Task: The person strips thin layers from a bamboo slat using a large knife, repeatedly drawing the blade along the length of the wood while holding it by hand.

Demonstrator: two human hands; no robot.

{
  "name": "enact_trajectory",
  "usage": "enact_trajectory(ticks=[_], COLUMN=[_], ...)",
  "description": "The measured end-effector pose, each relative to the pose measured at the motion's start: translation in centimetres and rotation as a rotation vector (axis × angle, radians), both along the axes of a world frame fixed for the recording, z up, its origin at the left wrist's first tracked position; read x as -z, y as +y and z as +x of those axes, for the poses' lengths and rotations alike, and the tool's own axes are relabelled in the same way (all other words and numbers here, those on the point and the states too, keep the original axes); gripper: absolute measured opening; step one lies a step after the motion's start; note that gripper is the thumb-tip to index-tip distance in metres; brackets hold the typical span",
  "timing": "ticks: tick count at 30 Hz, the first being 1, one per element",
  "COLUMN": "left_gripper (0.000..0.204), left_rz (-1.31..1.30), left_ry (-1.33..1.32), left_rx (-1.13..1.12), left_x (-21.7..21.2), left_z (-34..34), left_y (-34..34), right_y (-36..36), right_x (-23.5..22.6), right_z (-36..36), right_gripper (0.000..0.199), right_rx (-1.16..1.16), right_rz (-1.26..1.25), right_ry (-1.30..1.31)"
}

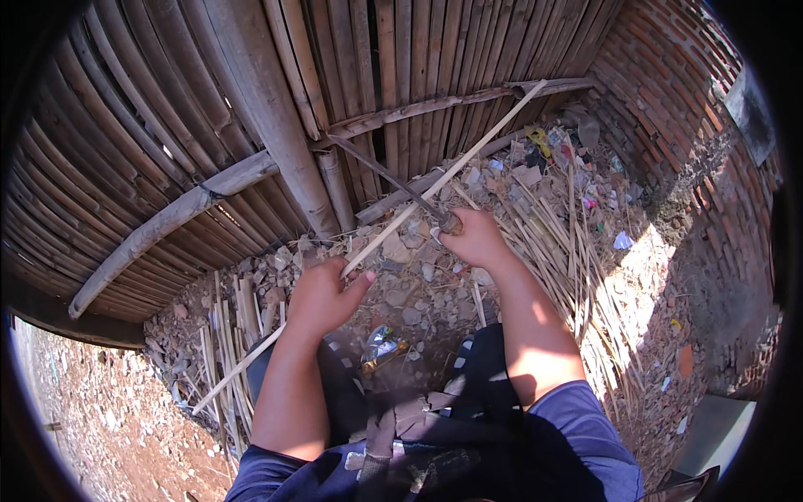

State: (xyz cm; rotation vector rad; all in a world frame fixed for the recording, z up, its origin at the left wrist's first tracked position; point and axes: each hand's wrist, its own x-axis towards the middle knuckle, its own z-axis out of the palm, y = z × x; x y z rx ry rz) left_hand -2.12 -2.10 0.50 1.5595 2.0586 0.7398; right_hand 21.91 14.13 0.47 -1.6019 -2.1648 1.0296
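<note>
My left hand [322,297] is closed round a long pale bamboo strip [493,138]. The strip slants from beside my left leg up to the right, its far end near the slatted wall. My right hand [475,241] grips the wooden handle of a long, narrow-bladed machete [381,170]. Its dark blade points away and to the left, toward the wall. Blade and strip cross just ahead of my right hand; whether they touch, I cannot tell.
Loose bamboo strips lie in a pile [565,243] on the right and a smaller bundle [222,335] on the left. A bamboo-slat wall [443,67] with a thick post [276,117] stands ahead, a brick wall [669,92] at right. Rubble and litter cover the ground.
</note>
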Motion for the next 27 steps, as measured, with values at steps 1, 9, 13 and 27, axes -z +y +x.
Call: enact_trajectory(ticks=[1,9,13,27], left_gripper=[0.049,0.05,0.05,0.052], left_rz=[0.001,-0.066,-0.031,-0.044], left_ry=[-0.001,0.023,0.026,0.032], left_rx=[0.001,0.007,0.018,0.049], left_x=[0.1,0.4,0.3,1.0], left_z=[0.0,0.2,0.0,0.1], left_y=[0.1,0.1,0.0,0.1], right_y=[-0.1,-1.0,2.0,-1.5], right_x=[0.2,1.8,3.8,0.7], right_z=[-0.1,-1.6,0.5,-2.2], right_gripper=[0.043,0.047,0.052,0.047], right_rx=[0.001,-0.384,-0.17,-0.457], right_rz=[0.001,0.251,0.126,0.186], right_ry=[-0.001,-0.157,-0.049,-0.224])
